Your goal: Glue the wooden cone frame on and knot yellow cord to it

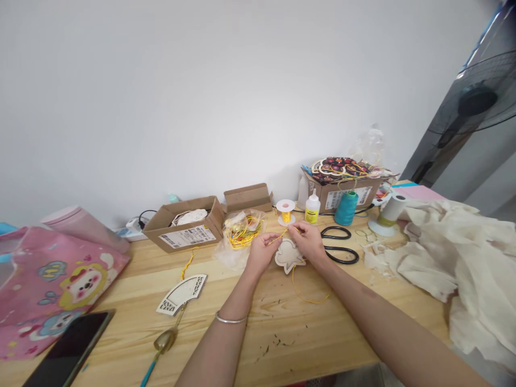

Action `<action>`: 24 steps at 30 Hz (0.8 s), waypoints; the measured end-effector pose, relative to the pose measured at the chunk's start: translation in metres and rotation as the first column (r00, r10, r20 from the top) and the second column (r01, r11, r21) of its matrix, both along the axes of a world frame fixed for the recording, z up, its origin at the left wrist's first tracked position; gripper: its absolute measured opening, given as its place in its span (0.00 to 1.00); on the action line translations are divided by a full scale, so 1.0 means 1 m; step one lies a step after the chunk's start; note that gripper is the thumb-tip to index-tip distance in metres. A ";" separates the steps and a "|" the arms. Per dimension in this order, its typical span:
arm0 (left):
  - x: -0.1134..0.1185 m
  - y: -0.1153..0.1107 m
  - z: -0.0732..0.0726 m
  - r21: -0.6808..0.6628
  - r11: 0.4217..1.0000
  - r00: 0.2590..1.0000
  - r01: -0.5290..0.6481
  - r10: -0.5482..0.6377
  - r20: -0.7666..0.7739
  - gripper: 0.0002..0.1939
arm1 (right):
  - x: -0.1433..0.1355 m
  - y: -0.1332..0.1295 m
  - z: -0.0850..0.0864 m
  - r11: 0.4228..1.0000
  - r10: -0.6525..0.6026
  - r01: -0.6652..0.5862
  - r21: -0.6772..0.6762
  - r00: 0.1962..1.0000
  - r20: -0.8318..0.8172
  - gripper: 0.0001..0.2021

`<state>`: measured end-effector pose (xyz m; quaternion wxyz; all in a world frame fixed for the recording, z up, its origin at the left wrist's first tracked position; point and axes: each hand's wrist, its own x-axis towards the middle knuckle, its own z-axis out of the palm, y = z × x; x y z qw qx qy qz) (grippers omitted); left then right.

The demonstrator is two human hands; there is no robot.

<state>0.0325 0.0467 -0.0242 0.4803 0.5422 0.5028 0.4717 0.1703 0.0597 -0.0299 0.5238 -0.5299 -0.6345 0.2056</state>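
1. Head view, centre of the frame: the left hand (264,250) had fingertips pinched on a yellow cord (281,235), and the right hand (307,242) gripped that same cord just beside it!
2. Right below the fingers sat the pale wooden ornament (287,257), with more yellow cord curling down onto the table (306,336).
3. Close by on the right, black-handled scissors (347,262) lay near the right wrist; just above stood a glue bottle (312,208), a white spool (286,205) and a teal thread cone (346,208).
4. Over to the left, a clear bag (231,257) bulged with yellow cords, and a fan-shaped ornament (182,293) touched a spoon (165,340).
5. Out at the edges, a phone (70,349) filled the lower left, while cream cloth (479,258) heaped up at the right!
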 end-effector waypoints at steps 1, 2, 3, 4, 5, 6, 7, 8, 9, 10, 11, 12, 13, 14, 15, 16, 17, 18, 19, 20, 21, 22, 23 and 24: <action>0.000 0.000 0.000 0.000 1.000 1.000 -0.003 0.003 -0.006 0.12 | 0.000 0.000 0.000 1.000 0.017 -0.017 -0.006 1.000 0.001 0.11; 0.000 0.000 0.001 0.001 1.000 1.000 -0.005 0.005 -0.015 0.12 | 0.000 0.000 0.000 0.999 0.036 -0.036 -0.013 0.999 0.001 0.11; 0.000 0.000 0.001 0.002 1.000 1.000 -0.003 0.003 -0.023 0.12 | 0.000 0.000 0.000 0.998 0.059 -0.059 -0.021 0.998 0.007 0.11; 0.000 0.000 0.001 0.007 1.000 1.000 0.002 -0.002 -0.031 0.12 | 0.000 -0.001 0.000 0.996 0.082 -0.082 -0.030 0.996 0.020 0.11; -0.001 0.000 0.002 0.016 1.000 0.999 0.011 -0.010 -0.036 0.13 | -0.001 -0.001 0.000 0.994 0.107 -0.106 -0.038 0.993 0.045 0.11; -0.001 0.000 0.002 0.027 0.999 0.999 0.019 -0.018 -0.040 0.13 | -0.001 -0.002 0.000 0.991 0.129 -0.126 -0.044 0.988 0.081 0.11; -0.001 0.000 0.002 0.037 0.999 0.999 0.026 -0.024 -0.044 0.13 | -0.001 -0.003 0.000 0.989 0.146 -0.141 -0.046 0.982 0.123 0.11; -0.001 0.000 0.002 0.046 0.999 0.999 0.028 -0.026 -0.047 0.13 | -0.001 -0.004 0.000 0.988 0.156 -0.151 -0.045 0.974 0.164 0.11; -0.001 0.000 0.002 0.050 0.998 0.998 0.030 -0.028 -0.049 0.13 | -0.001 -0.004 0.000 0.987 0.161 -0.156 -0.043 0.966 0.202 0.11; -0.001 0.000 0.002 0.049 0.998 0.998 0.030 -0.028 -0.049 0.13 | -0.001 -0.004 0.001 0.987 0.160 -0.155 -0.042 0.960 0.232 0.10; -0.001 0.000 0.001 0.044 0.999 0.999 0.030 -0.028 -0.047 0.13 | 0.000 -0.004 0.001 0.988 0.156 -0.149 -0.046 0.954 0.255 0.10; -0.001 0.000 0.001 0.038 0.999 0.999 0.031 -0.029 -0.041 0.14 | 0.000 -0.004 0.001 0.989 0.149 -0.140 -0.052 0.950 0.273 0.10; -0.001 0.000 0.000 0.034 0.999 0.999 0.032 -0.031 -0.032 0.13 | 0.001 -0.004 0.001 0.989 0.143 -0.132 -0.059 0.947 0.289 0.10; -0.001 0.000 0.000 0.032 0.999 0.999 0.034 -0.033 -0.020 0.13 | 0.002 -0.004 0.002 0.991 0.133 -0.121 -0.058 0.944 0.301 0.10; -0.001 0.001 -0.001 0.028 0.999 0.999 0.035 -0.034 -0.009 0.13 | 0.002 -0.004 0.002 0.993 0.118 -0.108 -0.051 0.943 0.310 0.10; -0.001 0.001 -0.002 0.025 0.999 0.999 0.035 -0.035 0.000 0.13 | 0.002 -0.004 0.003 0.995 0.101 -0.094 -0.038 0.943 0.317 0.09; -0.001 0.001 -0.002 0.019 0.999 0.999 0.037 -0.037 0.005 0.13 | 0.002 -0.005 0.004 0.997 0.081 -0.078 -0.022 0.943 0.322 0.09; -0.001 0.001 -0.002 0.011 0.999 0.999 0.039 -0.039 0.008 0.13 | 0.002 -0.005 0.004 0.998 0.062 -0.064 -0.006 0.943 0.326 0.09; -0.001 0.001 -0.002 0.003 0.999 0.999 0.044 -0.044 0.012 0.13 | 0.002 -0.005 0.005 0.999 0.046 -0.052 0.008 0.943 0.328 0.09; -0.001 0.001 -0.002 0.000 0.999 0.999 0.050 -0.050 0.016 0.13 | 0.002 -0.006 0.005 0.999 0.037 -0.045 0.017 0.943 0.332 0.09; -0.002 0.001 -0.001 0.003 0.999 0.998 0.054 -0.054 0.019 0.13 | 0.001 -0.006 0.005 0.999 0.031 -0.042 0.024 0.941 0.336 0.09; -0.002 0.000 -0.001 0.007 0.998 0.998 0.056 -0.056 0.020 0.13 | 0.001 -0.006 0.005 0.999 0.029 -0.042 0.031 0.940 0.339 0.09; -0.002 0.000 0.000 0.015 0.998 0.998 0.055 -0.055 0.019 0.12 | 0.001 -0.006 0.005 0.998 0.030 -0.045 0.037 0.939 0.342 0.09; -0.003 0.000 0.000 0.022 0.998 0.998 0.054 -0.054 0.017 0.13 | 0.001 -0.006 0.005 0.998 0.030 -0.047 0.041 0.939 0.343 0.09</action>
